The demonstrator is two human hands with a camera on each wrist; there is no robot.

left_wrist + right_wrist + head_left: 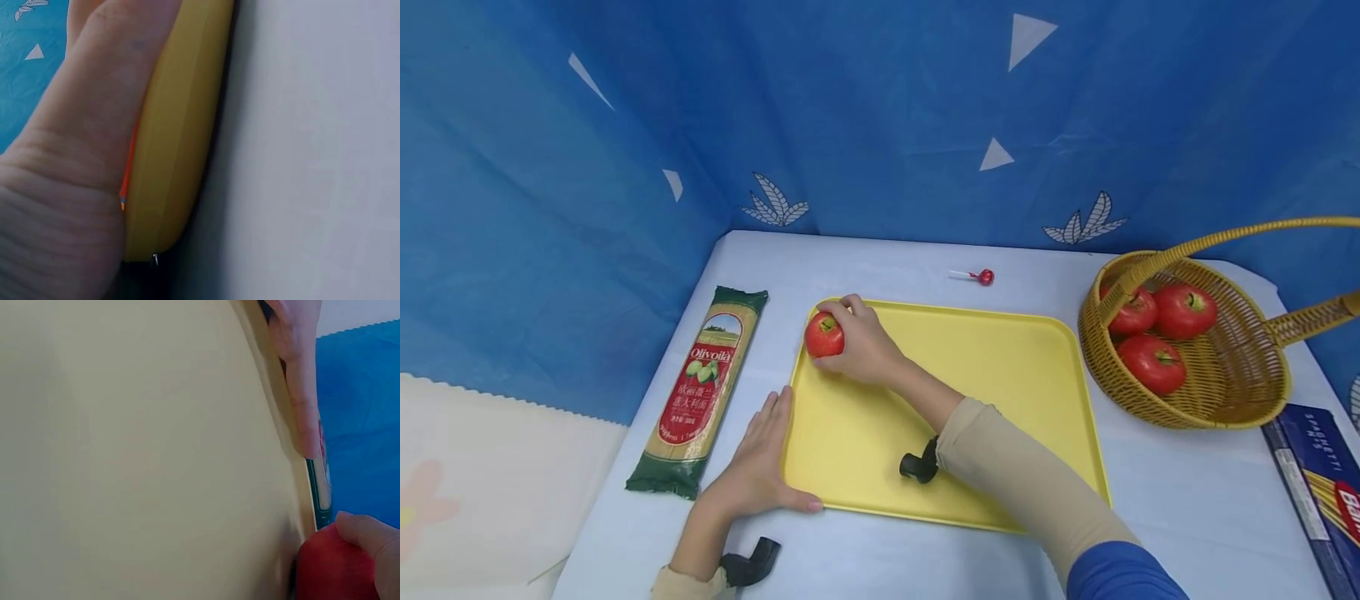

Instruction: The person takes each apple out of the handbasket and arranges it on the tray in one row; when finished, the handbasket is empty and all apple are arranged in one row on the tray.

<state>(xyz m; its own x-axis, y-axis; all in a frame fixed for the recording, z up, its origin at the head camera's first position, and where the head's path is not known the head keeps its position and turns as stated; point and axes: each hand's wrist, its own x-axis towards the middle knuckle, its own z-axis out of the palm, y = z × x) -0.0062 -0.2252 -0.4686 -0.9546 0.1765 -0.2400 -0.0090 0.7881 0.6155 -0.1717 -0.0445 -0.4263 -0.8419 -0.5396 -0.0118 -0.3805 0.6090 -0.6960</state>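
A red apple [824, 335] is at the far left corner of the yellow tray [1015, 400]. My right hand [861, 346] grips it with curled fingers and thumb. In the right wrist view the same apple [331, 565] shows beside the tray's edge, under my thumb [369, 534]. My left hand [756, 467] rests against the tray's near left corner, fingers straight along the left side and thumb at the near edge. The left wrist view shows that hand [106, 94] close against the tray's yellow side [172, 137].
Left of the tray lies a green-ended spaghetti pack [700, 392]. A lollipop [983, 277] lies behind the tray. On the right stands a wicker basket [1232, 408] with a tall handle and three red apples [1152, 364]. A blue spaghetti box [1318, 483] is at the right edge.
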